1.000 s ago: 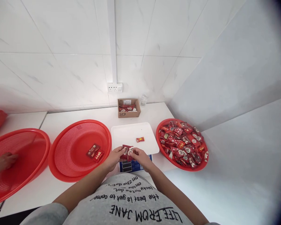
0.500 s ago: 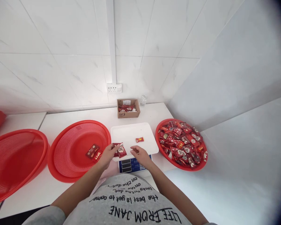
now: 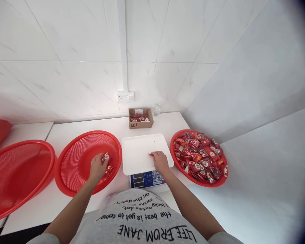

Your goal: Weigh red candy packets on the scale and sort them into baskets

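My left hand (image 3: 98, 166) is down inside the middle red basket (image 3: 73, 156), its fingers closed around red snack packets (image 3: 106, 157) with white print. More red packets (image 3: 109, 168) lie just beside it on the basket floor. Over the white weighing tray (image 3: 134, 152), my right hand (image 3: 161, 162) pinches a small red packet (image 3: 151, 154); most of that packet is hidden by the fingers. The tray sits on a blue scale (image 3: 148, 179) with a keypad and dark displays.
To the right stands a red basket (image 3: 174, 162) heaped with red packets. Behind the tray are a cardboard box (image 3: 141, 125) holding packets and a clear glass (image 3: 157, 109). Another red basket (image 3: 20, 179) is at the far left, near a red bag (image 3: 0, 130). A wall borders the table.
My left hand has carried its packets from the tray's left side into the middle basket. My right hand has moved forward and right, closing on the small packet on the tray.
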`<state>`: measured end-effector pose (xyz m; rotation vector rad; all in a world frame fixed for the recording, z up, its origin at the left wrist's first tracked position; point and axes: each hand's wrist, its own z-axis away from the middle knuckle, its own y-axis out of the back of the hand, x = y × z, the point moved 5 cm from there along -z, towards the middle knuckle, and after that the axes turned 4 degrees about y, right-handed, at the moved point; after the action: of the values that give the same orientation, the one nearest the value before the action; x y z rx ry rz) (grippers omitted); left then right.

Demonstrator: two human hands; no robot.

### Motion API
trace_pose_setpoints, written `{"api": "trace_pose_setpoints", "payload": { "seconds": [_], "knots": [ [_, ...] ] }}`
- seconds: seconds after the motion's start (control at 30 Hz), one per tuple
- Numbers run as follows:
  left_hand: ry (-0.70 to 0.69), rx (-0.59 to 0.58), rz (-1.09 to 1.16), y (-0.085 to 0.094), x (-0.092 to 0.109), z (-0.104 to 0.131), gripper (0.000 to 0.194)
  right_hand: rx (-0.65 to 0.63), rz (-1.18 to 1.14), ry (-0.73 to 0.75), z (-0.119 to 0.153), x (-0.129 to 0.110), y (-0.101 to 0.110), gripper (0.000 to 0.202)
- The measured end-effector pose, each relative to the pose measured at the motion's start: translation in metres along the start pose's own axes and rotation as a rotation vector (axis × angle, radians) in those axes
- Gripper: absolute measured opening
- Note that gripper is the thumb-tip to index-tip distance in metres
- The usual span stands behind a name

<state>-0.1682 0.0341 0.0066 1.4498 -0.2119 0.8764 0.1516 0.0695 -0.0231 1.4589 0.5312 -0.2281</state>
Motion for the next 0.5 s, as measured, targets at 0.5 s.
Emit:
{"api": "trace_pose_setpoints", "payload": {
  "seconds": [0.5],
  "knots": [
    [-0.167,-0.695,0.408,-0.073,0.091,0.072,0.036,-0.283,-0.71,-0.116,0.044,-0.073,-0.002,0.015]
  ]
}}
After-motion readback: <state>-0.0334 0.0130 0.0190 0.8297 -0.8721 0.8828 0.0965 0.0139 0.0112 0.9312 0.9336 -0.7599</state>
